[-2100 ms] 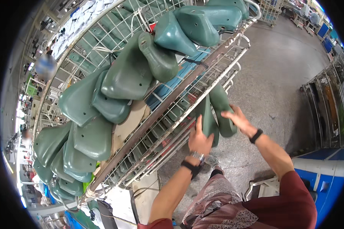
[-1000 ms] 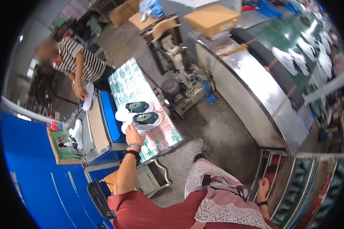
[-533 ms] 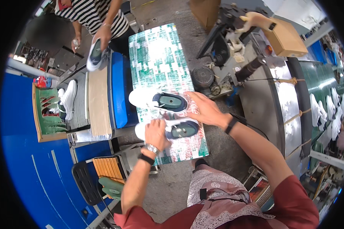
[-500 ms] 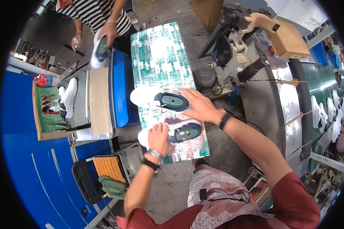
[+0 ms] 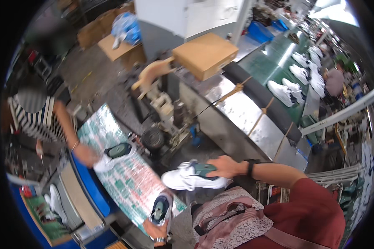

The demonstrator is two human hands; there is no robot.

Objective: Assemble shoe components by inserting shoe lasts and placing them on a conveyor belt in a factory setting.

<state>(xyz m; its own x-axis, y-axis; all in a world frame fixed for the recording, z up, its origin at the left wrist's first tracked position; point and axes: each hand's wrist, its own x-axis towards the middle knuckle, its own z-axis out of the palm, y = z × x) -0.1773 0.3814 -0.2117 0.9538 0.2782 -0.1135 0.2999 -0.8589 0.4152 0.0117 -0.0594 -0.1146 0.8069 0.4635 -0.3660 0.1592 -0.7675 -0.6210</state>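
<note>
Table [image 5: 129, 176]: left of centre, shiny, green-and-red patterned
Carton [image 5: 204, 57]: upper centre, flat brown cardboard
White shoe [image 5: 180, 179]: centre, smooth green last [image 5: 202, 169] inside, held by the right hand [image 5: 225, 167]
Dark-lined shoe [image 5: 168, 208]: bottom centre, another green last [image 5: 158, 209] inside, left hand [image 5: 155, 229] curled around it

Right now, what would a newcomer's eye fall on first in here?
The white shoe in the person's right hand, just below the picture's middle, stands out most. Another shoe is in the left hand at the patterned board's near end. At upper right, more white shoes sit on a green surface.
</note>
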